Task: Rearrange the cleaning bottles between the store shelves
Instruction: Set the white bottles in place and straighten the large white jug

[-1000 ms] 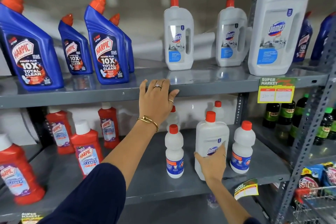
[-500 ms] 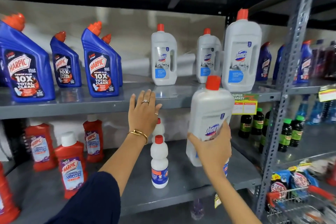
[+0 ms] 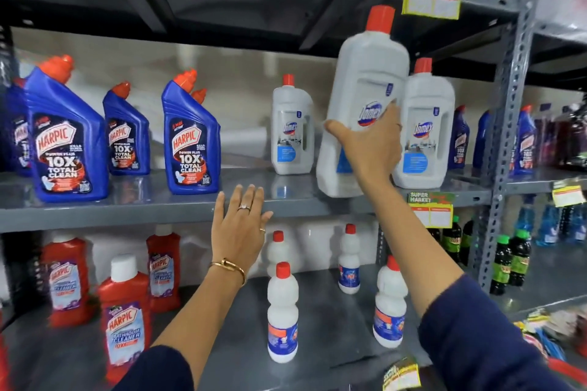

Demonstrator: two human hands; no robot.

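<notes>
My right hand grips a large white Domex bottle with a red cap, tilted slightly, its base just above the front edge of the upper grey shelf. It hangs between a smaller Domex bottle and another large Domex bottle standing on that shelf. My left hand rests flat with spread fingers against the shelf's front edge and holds nothing.
Blue Harpic bottles stand on the upper shelf's left. The lower shelf carries red Harpic cleaner bottles and small white red-capped bottles. A perforated upright post borders the right, with dark and blue bottles beyond. Price tags hang off shelf edges.
My right hand lifted the large Domex bottle from the lower shelf up to the upper shelf level. My left hand stayed on the shelf edge.
</notes>
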